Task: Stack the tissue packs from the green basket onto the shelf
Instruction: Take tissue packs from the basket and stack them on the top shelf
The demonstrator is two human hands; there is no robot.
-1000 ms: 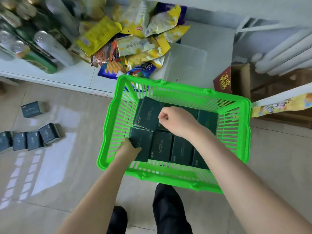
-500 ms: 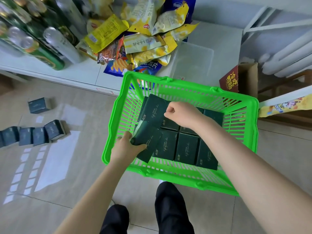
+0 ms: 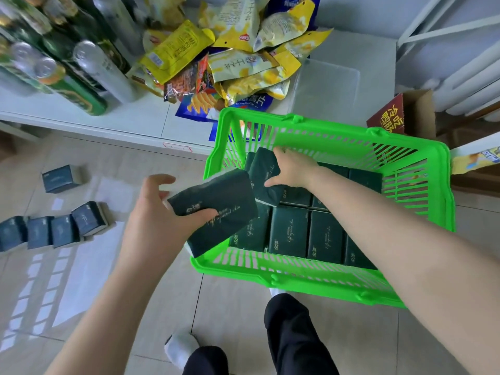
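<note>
Two packs [image 3: 216, 212] [image 3: 263, 174] gripped; lettering [image 3: 230, 221] perhaps gold.

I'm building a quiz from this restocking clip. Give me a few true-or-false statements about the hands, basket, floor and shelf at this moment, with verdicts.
1. The left hand grips one tissue pack and the right hand grips another pack. True.
2. The green basket is empty. False: a layer of packs lies on its bottom.
3. Loose packs sit on the floor to the left of the basket. True.
4. The shelf holds only tissue packs. False: it holds snack bags and cans, and no tissue pack shows on it.
</note>
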